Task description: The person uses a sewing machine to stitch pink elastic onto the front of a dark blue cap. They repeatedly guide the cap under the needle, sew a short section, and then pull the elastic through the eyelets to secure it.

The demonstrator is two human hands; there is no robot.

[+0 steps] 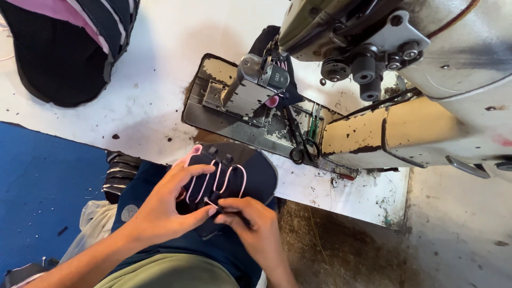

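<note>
Here a dark navy shoe upper (234, 173) with pale pink cord looped across it sits over the person's lap, just in front of the near edge of the white tabletop (154, 96) and below the sewing machine (405, 80). The left hand (170, 205) lies spread over the upper, its thumb and forefinger pinched closed near a cord end. The right hand (250, 224) touches it from the other side, its grip closed on a thin dark tool (234, 212) whose light tip points at the cord. As I judge it, the tip could slip off the cord and prick the left fingertips, since the two hands work so tightly together; a hard pull might also drag a loop out of line. Beyond the upper, black scissors (300, 140) lie on the machine's worn metal bed, near the presser foot (260, 80). Farther from the upper, at the far corner of the tabletop, rests a heap of black and pink fabric pieces (64, 42), cut off by the frame edge. Beside the upper, on the left-hand side, is a blue surface (42, 181) and a small stack of dark pieces (120, 173). What the tool exactly is stays hard to make out, and the underside of the upper is hidden by the hands.
</note>
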